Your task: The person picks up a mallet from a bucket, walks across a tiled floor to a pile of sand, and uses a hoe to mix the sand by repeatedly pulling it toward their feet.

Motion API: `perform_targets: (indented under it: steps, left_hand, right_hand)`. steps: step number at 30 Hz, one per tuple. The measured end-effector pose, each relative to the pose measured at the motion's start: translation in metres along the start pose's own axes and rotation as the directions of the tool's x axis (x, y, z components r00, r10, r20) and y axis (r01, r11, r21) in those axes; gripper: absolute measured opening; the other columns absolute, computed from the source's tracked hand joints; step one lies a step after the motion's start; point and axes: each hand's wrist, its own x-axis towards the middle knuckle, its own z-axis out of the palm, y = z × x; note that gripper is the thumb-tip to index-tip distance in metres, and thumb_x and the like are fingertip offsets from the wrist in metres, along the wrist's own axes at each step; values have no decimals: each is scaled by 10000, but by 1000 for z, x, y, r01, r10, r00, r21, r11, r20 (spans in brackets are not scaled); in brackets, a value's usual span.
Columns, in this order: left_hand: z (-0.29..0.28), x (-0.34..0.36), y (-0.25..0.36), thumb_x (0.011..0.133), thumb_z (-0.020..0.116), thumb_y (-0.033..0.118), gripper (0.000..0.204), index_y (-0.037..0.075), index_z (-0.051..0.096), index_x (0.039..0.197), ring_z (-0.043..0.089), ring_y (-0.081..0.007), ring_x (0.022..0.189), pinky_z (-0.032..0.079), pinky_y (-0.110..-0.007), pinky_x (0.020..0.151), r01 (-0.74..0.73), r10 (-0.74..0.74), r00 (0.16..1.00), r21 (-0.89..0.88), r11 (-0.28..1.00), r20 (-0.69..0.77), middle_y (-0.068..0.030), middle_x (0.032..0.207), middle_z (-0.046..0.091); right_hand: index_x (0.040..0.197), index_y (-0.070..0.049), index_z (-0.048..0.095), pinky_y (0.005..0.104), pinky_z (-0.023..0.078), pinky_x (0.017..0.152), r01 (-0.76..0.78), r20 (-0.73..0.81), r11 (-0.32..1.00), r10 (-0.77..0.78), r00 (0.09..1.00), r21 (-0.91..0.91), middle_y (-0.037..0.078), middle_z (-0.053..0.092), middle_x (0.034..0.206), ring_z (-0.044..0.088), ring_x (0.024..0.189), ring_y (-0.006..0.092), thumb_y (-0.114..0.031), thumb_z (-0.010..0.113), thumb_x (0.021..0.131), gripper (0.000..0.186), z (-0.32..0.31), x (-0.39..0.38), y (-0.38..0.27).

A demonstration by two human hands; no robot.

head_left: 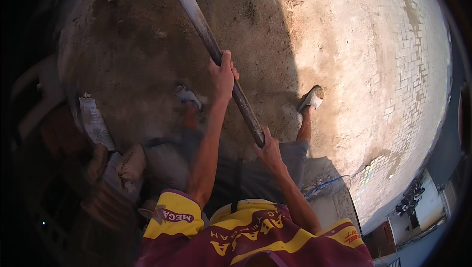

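Brown, uneven earthen ground [260, 6] is spread across most of the view, darkened by shadow on the left and brightly lit on the right, where it is bordered by pale paving [415, 60] laid in a brick-like pattern. Scuffed patches and loose crumbs are seen on the soil, but no line between finished and unfinished parts can be made out; the work is judged to be under way, and how much is left cannot be told. Across the middle, a long, straight, dark brown pole [245, 107] with a whitish upper stretch is held at a slant above the ground; its far end is cut off by the upper edge, so whatever is fitted there is hidden. At the lower left, a bulging brown sack-like bundle [132, 163] is set in shadow; its contents are not shown. Beside the lit area, one foot is shod in a pale open slipper [311, 98]. Higher up the pole, its shaft is gripped by the left hand [224, 76]; nearer the body, it is clasped by the right hand [269, 149], with its fingers curled round.
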Motion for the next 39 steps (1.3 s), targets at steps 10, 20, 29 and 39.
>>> perform_targets:
  steps: [10,20,29,39]
  left_hand:
    - [-98,107,-123,1007,634,217,260,-6,507,969,527,-142,537,491,-332,473,224,-189,966,209,952,-176,-37,672,495]
    - [-65,-181,-233,1015,671,361,316,90,516,966,510,-115,543,488,-320,506,697,-698,695,-77,713,-171,10,723,490]
    - [26,2,38,1024,621,222,411,-10,479,1333,552,-85,598,504,-275,558,-166,152,975,75,983,164,4,751,535]
    - [19,281,141,986,615,259,284,6,490,962,580,-168,503,529,-359,518,-255,211,957,236,938,196,-44,656,540]
  right_hand:
    - [1366,-14,490,453,539,803,-218,145,975,211,967,35,230,679,954,706,854,358,-176,722,850,589,62,42,-21]
    - [1344,-25,567,470,556,838,-408,153,895,435,887,-177,274,725,1030,725,1012,436,-163,759,786,605,-50,-203,55]
    - [1219,-12,530,404,487,577,103,-200,995,-102,975,-2,125,585,726,623,591,256,-155,728,852,441,20,33,0]
    - [1146,16,490,330,454,424,74,69,931,-106,992,357,79,568,717,561,482,142,-125,627,899,315,31,278,-244]
